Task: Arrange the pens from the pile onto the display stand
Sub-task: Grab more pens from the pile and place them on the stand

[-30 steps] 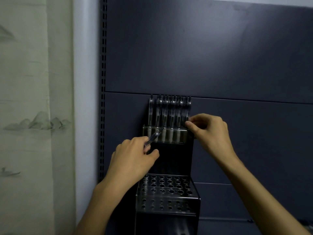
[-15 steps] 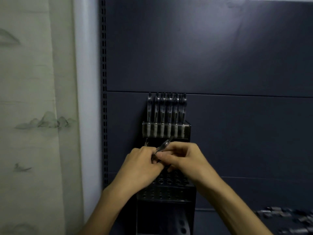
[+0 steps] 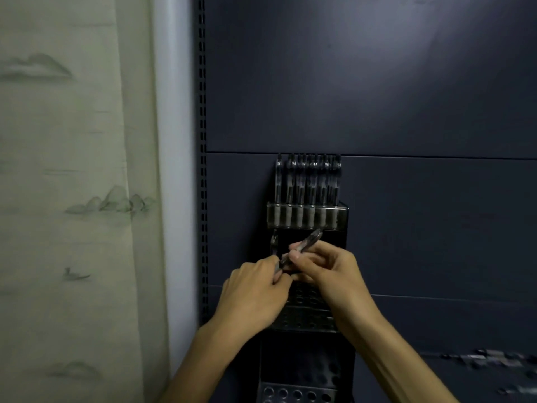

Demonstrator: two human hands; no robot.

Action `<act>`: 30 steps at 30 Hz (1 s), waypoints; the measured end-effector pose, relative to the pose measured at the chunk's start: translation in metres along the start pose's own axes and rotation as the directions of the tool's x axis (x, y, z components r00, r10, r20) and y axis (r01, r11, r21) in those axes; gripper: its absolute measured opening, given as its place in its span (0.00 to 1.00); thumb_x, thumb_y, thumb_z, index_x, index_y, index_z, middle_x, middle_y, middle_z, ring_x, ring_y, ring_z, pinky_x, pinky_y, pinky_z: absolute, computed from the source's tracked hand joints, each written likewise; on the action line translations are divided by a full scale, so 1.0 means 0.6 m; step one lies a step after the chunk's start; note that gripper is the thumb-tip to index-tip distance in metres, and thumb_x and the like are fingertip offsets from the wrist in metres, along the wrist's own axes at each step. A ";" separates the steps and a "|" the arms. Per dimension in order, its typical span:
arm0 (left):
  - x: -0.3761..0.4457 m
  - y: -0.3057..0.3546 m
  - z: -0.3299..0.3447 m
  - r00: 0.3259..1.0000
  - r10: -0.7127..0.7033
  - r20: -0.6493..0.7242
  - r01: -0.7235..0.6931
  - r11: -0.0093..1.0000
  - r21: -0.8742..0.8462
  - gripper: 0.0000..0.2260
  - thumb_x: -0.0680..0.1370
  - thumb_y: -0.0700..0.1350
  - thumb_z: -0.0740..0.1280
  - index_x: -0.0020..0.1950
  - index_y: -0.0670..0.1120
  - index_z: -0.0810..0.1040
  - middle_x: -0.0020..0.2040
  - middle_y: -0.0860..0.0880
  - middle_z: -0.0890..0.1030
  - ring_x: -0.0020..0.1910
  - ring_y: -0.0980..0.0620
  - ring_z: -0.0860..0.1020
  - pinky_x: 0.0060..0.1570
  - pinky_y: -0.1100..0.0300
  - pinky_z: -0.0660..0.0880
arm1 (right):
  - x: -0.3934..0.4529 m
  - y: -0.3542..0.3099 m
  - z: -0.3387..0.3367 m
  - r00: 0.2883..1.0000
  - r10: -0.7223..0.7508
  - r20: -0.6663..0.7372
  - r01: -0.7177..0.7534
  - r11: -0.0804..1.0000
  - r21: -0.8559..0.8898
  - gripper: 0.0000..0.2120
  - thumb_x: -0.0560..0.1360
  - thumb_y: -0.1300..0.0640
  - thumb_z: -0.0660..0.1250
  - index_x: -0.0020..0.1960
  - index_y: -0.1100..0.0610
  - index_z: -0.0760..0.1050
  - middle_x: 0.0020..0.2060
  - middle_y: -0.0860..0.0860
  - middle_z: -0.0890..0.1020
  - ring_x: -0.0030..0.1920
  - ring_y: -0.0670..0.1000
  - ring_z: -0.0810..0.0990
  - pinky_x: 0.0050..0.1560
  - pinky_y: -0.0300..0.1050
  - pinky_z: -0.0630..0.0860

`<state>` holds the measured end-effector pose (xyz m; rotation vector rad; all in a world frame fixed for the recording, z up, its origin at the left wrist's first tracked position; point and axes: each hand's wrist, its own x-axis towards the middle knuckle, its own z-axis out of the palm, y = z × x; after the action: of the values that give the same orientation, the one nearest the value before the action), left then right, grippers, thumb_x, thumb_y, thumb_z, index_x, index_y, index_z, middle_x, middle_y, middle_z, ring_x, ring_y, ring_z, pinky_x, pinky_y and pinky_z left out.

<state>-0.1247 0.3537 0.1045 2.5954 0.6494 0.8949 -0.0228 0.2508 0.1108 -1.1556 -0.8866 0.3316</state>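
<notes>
Both hands, left [image 3: 255,289] and right [image 3: 328,271], pinch one tilted pen [image 3: 305,245], hiding the display stand's [image 3: 305,318] middle tier; blurred pile [image 3: 491,359] lower right.

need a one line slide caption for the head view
Both hands, left hand and right hand, hold one pen just below the filled top row of the display stand.

A dark blue-grey panel wall [image 3: 363,82] fills the background, divided by horizontal seams. A slotted vertical upright [image 3: 202,141] runs along its left edge. Left of it stands a pale wall strip [image 3: 171,141], then a cream curtain [image 3: 72,170] printed with faint mountain motifs.
</notes>
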 end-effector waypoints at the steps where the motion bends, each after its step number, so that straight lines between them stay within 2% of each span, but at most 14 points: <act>1: 0.001 -0.005 -0.001 1.000 -0.008 -0.009 0.008 1.000 0.001 0.09 0.79 0.52 0.60 0.41 0.51 0.69 0.38 0.53 0.77 0.40 0.49 0.77 0.39 0.52 0.73 | 0.002 -0.003 -0.002 0.999 -0.016 -0.031 0.017 1.000 0.014 0.05 0.77 0.65 0.69 0.52 0.62 0.81 0.43 0.59 0.87 0.47 0.53 0.86 0.46 0.42 0.83; 3: -0.001 -0.018 -0.007 0.998 -0.033 -0.045 0.033 0.999 0.004 0.09 0.78 0.53 0.62 0.40 0.52 0.69 0.36 0.54 0.77 0.39 0.51 0.77 0.40 0.52 0.74 | 0.008 -0.015 -0.011 0.989 -0.094 -0.112 0.093 0.995 -0.021 0.05 0.78 0.64 0.69 0.52 0.61 0.81 0.44 0.58 0.86 0.48 0.52 0.86 0.46 0.42 0.83; 4: -0.002 -0.026 -0.009 0.997 -0.041 -0.066 0.041 0.999 0.003 0.09 0.77 0.54 0.63 0.39 0.53 0.69 0.35 0.55 0.77 0.39 0.53 0.77 0.41 0.53 0.75 | 0.012 -0.021 -0.018 0.974 -0.172 -0.145 0.156 0.980 -0.120 0.05 0.78 0.63 0.70 0.52 0.60 0.81 0.43 0.56 0.87 0.47 0.51 0.86 0.47 0.42 0.83; 7: -0.009 -0.042 -0.017 0.995 -0.044 -0.092 0.045 0.999 0.009 0.09 0.76 0.54 0.65 0.38 0.54 0.71 0.34 0.56 0.78 0.37 0.58 0.77 0.40 0.56 0.76 | 0.025 -0.034 -0.031 0.911 -0.391 -0.130 0.280 0.820 -0.499 0.05 0.77 0.59 0.72 0.51 0.55 0.79 0.40 0.48 0.86 0.43 0.42 0.85 0.46 0.36 0.80; 9: -0.014 -0.049 -0.019 0.994 -0.027 -0.106 0.029 0.999 0.013 0.09 0.76 0.54 0.66 0.38 0.54 0.71 0.33 0.56 0.78 0.35 0.59 0.77 0.39 0.58 0.76 | 0.031 -0.037 -0.029 0.896 -0.431 -0.106 0.288 0.747 -0.600 0.08 0.76 0.57 0.74 0.53 0.53 0.78 0.39 0.45 0.85 0.42 0.39 0.84 0.45 0.32 0.79; 14: -0.026 -0.057 -0.017 0.991 0.010 -0.133 -0.009 1.000 0.013 0.09 0.75 0.53 0.67 0.39 0.54 0.71 0.33 0.56 0.79 0.34 0.60 0.77 0.37 0.61 0.75 | 0.040 -0.019 -0.015 0.906 -0.422 -0.021 0.290 0.659 -0.694 0.07 0.74 0.56 0.75 0.50 0.54 0.80 0.38 0.43 0.85 0.41 0.35 0.83 0.43 0.28 0.77; 20: -0.034 -0.057 -0.016 0.989 0.034 -0.146 -0.034 0.999 -0.001 0.09 0.75 0.55 0.67 0.39 0.55 0.71 0.33 0.56 0.79 0.34 0.60 0.77 0.35 0.65 0.72 | 0.039 0.007 -0.007 0.932 -0.361 -0.004 0.242 0.633 -0.736 0.07 0.74 0.55 0.75 0.51 0.54 0.82 0.37 0.40 0.83 0.43 0.31 0.80 0.41 0.24 0.73; 25: -0.035 -0.054 -0.018 0.989 0.029 -0.148 -0.031 0.999 -0.011 0.09 0.75 0.54 0.68 0.39 0.55 0.71 0.33 0.56 0.78 0.34 0.60 0.76 0.36 0.63 0.74 | 0.040 0.019 -0.006 0.958 -0.285 0.041 0.200 0.558 -0.805 0.06 0.73 0.50 0.76 0.47 0.50 0.82 0.37 0.41 0.83 0.40 0.36 0.81 0.44 0.31 0.76; 28: -0.036 -0.054 -0.018 0.990 0.025 -0.141 -0.027 0.999 -0.017 0.09 0.75 0.55 0.68 0.39 0.55 0.71 0.32 0.56 0.78 0.33 0.60 0.76 0.37 0.61 0.75 | 0.035 0.029 -0.005 0.972 -0.230 0.055 0.164 0.485 -0.859 0.07 0.73 0.48 0.75 0.47 0.49 0.83 0.36 0.39 0.80 0.37 0.33 0.76 0.37 0.24 0.69; 30: -0.039 -0.053 -0.017 0.991 0.025 -0.133 -0.028 0.999 -0.016 0.09 0.75 0.54 0.68 0.39 0.55 0.71 0.32 0.56 0.78 0.33 0.60 0.76 0.37 0.61 0.76 | 0.035 0.032 -0.006 0.974 -0.220 0.055 0.154 0.465 -0.872 0.07 0.74 0.47 0.74 0.48 0.49 0.83 0.36 0.39 0.79 0.36 0.34 0.75 0.38 0.25 0.67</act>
<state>-0.1574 0.3703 0.0868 2.5507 0.6399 1.0839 -0.0029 0.2696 0.1024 -1.9845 -1.1551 -0.4374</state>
